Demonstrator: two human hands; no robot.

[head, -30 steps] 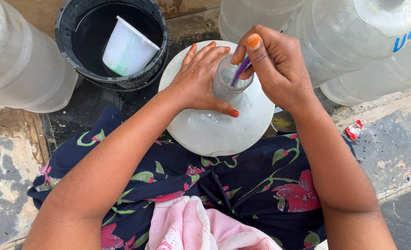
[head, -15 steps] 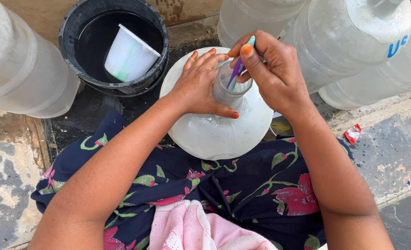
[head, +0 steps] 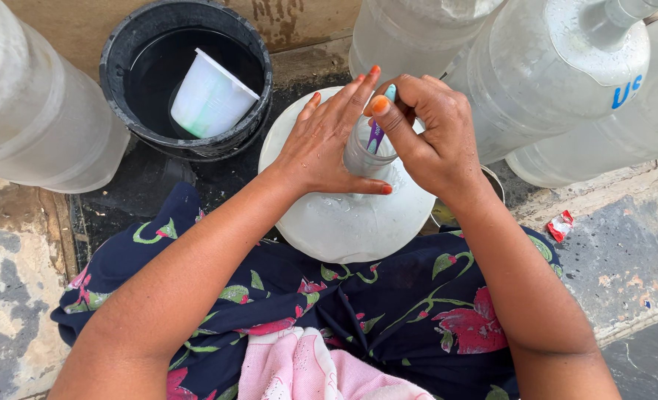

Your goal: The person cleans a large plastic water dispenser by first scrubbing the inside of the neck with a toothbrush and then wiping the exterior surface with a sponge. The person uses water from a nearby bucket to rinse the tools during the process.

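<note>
While the left hand [head: 325,144] lay flat against the neck of the large clear water bottle [head: 347,215], fingers spread and thumb wrapped round the front of the neck to steady it, the right hand [head: 432,137] was pinched closed on the handle of a small brush [head: 379,126] with a purple and teal handle. The brush stood nearly upright with its lower end inside the bottle's mouth; the bristles were hidden by the neck and could not be made out. The bottle stood upright between the person's knees, touching the dark floral skirt [head: 388,311], and its shoulder was beaded with water drops.

Judged from this view, the step in hand was the scrubbing of the inside of the neck. The next move would call for a firm hold on the wet neck, so that the bottle did not turn or tip, and for short strokes of the brush kept clear of the rim.

Behind the bottle, a black bucket [head: 125,70] held dark water and a white plastic cup [head: 212,95] lying tilted in it. Other large clear bottles [head: 558,81] stood close by on the right, and one [head: 36,111] on the left. A pink cloth [head: 306,370] lay in the lap, and a small red wrapper [head: 562,224] lay on the stone floor [head: 632,259].
</note>
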